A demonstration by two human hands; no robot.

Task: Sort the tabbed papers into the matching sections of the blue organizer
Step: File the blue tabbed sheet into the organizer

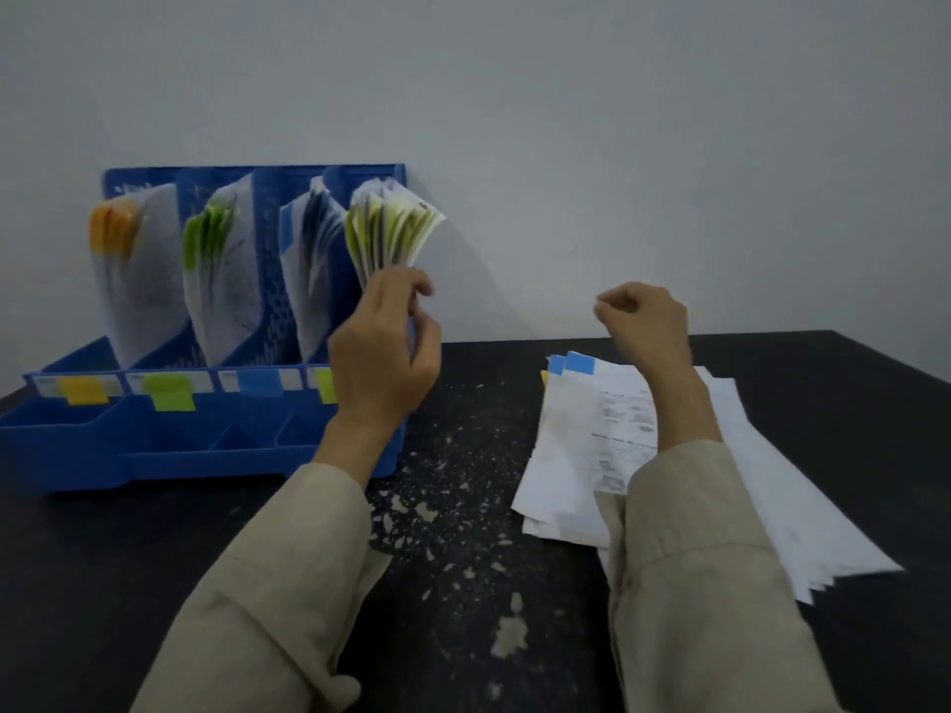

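The blue organizer (77, 445) stands at the left against the wall, with four upright sections. They hold papers with orange tabs (110, 231), green tabs (203, 241), blue tabs (288, 234) and yellow tabs (391, 229). Matching coloured labels run along its front rail. My left hand (383, 347) is raised at the rightmost section, its fingers at the lower edge of the yellow-tabbed papers. My right hand (646, 321) hovers in a loose fist with nothing in it, above a loose pile of papers (581, 445) whose top sheets carry blue tabs (579, 363).
The table (463, 558) is black, with worn pale flecks in the middle. A grey wall rises directly behind the organizer. Plain white sheets (803, 522) fan out to the right under the pile. The organizer's low front tray (170, 440) has several small compartments.
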